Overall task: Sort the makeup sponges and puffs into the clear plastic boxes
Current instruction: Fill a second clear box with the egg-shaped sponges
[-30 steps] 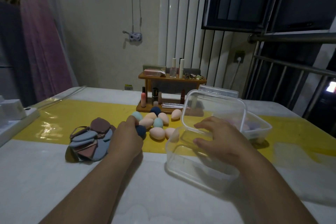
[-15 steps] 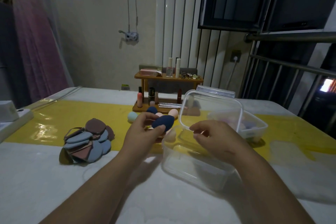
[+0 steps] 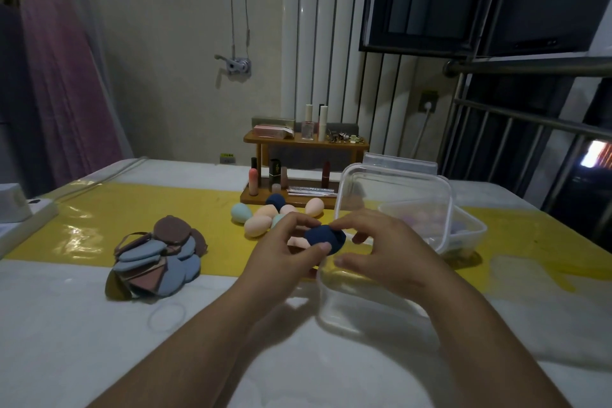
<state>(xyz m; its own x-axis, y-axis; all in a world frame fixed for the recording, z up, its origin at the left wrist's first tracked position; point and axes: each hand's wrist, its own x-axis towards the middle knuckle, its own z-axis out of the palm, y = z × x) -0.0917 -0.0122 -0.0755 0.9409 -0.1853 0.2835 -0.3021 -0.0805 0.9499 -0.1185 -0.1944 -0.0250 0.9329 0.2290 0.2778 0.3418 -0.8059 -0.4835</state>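
Item: dark blue sponge (image 3: 326, 238), egg-shaped, at the centre of the frame, held in the air just over the left rim of the near clear box (image 3: 334, 311). Grip: the left hand (image 3: 281, 255) pinches it, thumb on the near face and fingers curled over the far side. The right hand (image 3: 384, 248) hovers above the box with curved fingers and its index tip touches the sponge's top; whether it shares the hold cannot be told. Handling, by judgement: probably very light, soft foam that yields under pressure and springs back, with a matt skin unlikely to slip and nothing to break. It is best held around the widest part of the belly with a gentle pinch, since a hard squeeze only deforms it. The rounded shape may bounce or roll, so a low release inside the box suits it. Container: thin see-through plastic, likely light enough to slide on the worktop (image 3: 82, 341) if knocked; its lid (image 3: 397, 169) stands raised behind. Related stock: loose egg sponges (image 3: 256, 225) in peach, mint and navy lie just above and left of the hands; a pile of flat puffs (image 3: 155, 258) sits at centre left; a second clear box (image 3: 477, 225) with pastel pieces is at centre right.
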